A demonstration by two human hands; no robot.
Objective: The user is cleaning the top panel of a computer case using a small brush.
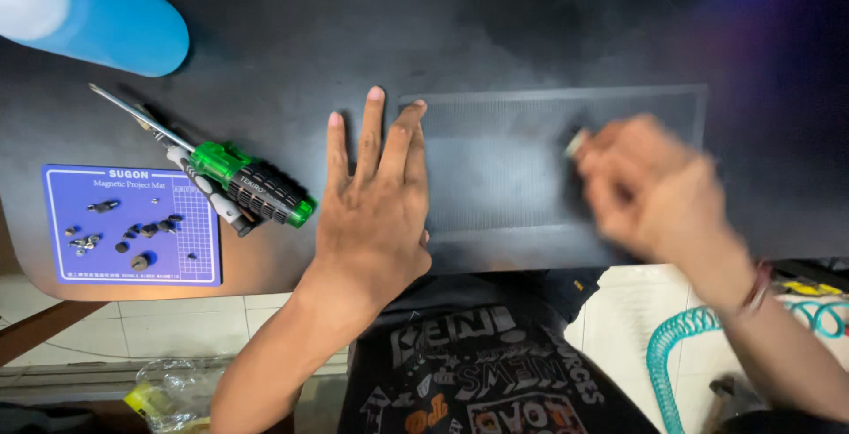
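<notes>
While the left hand (376, 195) lies flat, palm down and fingers spread straight ahead, it presses on the left edge of a dark rectangular mesh panel (548, 168) on a black table (292, 36). Over the panel's middle the right hand (650, 186) is blurred — curled loosely around a small pale object (576, 144) (too smeared to identify). Left of the flat hand lies a green-and-black screwdriver (234, 177), and beyond it a blue magnetic mat (133, 222) dotted with small screws — near the table's front edge.
</notes>
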